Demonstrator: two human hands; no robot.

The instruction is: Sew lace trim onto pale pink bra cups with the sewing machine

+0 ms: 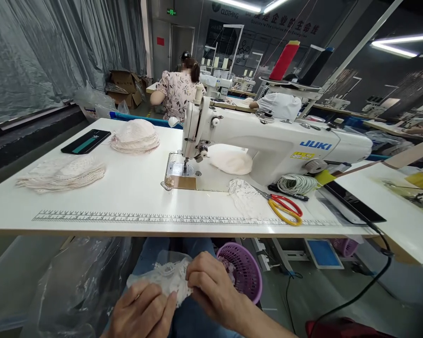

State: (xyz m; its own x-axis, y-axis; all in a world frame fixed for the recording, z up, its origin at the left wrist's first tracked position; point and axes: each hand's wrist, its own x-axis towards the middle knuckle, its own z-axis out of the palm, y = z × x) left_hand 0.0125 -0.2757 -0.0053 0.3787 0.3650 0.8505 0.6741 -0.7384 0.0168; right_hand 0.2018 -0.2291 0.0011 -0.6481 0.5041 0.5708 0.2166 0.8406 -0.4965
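Over my lap, both hands grip a piece of white lace fabric (pixel 174 277) with a scalloped edge and a sheer part. My left hand (pixel 143 310) pinches its near left side, fingers curled. On the right side, my right hand (pixel 213 286) has its fingers closed on the lace edge. Above them on the table stands a white sewing machine (pixel 268 136), with a round pale fabric piece (pixel 232 163) under its arm. Red-and-yellow scissors (pixel 285 209) lie partly on another lace piece (pixel 246 199) near the front edge.
Two fabric stacks (pixel 136 136) (pixel 63 173) and a phone (pixel 86 142) occupy the table's left. A ruler strip (pixel 127 218) runs along the front. Coiled cord (pixel 296 184) lies by the machine. Below are a purple basket (pixel 250 272) and plastic bags (pixel 81 281). Other people sit ahead.
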